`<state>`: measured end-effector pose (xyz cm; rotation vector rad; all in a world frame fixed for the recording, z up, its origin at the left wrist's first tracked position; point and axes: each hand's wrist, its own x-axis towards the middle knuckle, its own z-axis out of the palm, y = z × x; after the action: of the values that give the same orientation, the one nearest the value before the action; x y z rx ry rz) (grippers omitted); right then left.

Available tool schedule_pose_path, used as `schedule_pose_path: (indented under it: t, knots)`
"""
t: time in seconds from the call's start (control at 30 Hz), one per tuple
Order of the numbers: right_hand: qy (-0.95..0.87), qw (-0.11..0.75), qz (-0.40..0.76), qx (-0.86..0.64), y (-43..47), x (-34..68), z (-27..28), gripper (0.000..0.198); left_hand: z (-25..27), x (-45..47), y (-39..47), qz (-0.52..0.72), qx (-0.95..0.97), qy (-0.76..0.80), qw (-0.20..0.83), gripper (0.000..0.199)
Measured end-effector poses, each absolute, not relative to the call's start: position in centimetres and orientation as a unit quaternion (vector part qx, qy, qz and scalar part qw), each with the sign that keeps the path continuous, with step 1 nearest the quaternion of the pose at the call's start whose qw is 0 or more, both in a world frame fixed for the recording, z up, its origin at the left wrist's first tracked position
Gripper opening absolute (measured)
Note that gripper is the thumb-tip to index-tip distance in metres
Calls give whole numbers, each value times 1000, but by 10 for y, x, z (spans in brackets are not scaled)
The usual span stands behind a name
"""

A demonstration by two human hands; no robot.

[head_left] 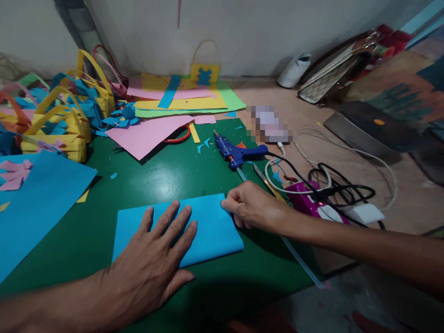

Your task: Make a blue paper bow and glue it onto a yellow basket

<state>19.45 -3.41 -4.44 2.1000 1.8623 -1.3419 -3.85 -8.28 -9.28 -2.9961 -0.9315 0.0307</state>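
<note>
A folded sheet of blue paper (211, 226) lies on the green table mat (138, 180), its fold toward me. Across its left half my left hand (156, 252) rests flat with the fingers spread, the thumb past the near edge. My right hand (248, 203) pinches the paper's far right corner between thumb and curled fingers. Just beyond that hand sits a blue glue gun (231, 150) with a clear glue stick in its back, its nozzle pointing away to the left.
Yellow and blue paper baskets (74, 132) crowd the left. Coloured sheets (187, 99) are stacked at the back, with a pink sheet (149, 132) over red-handled scissors (180, 135). A purple power strip (305, 196) with tangled cables is at right. Another blue sheet (41, 208) lies left.
</note>
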Motion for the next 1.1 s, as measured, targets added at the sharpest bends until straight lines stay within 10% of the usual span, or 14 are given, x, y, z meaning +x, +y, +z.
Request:
schedule_pose_path:
  t: [1.1]
  knots:
    - [672, 57, -309, 671, -35, 188, -44, 33, -92, -38, -83, 20, -951, -307, -16, 62]
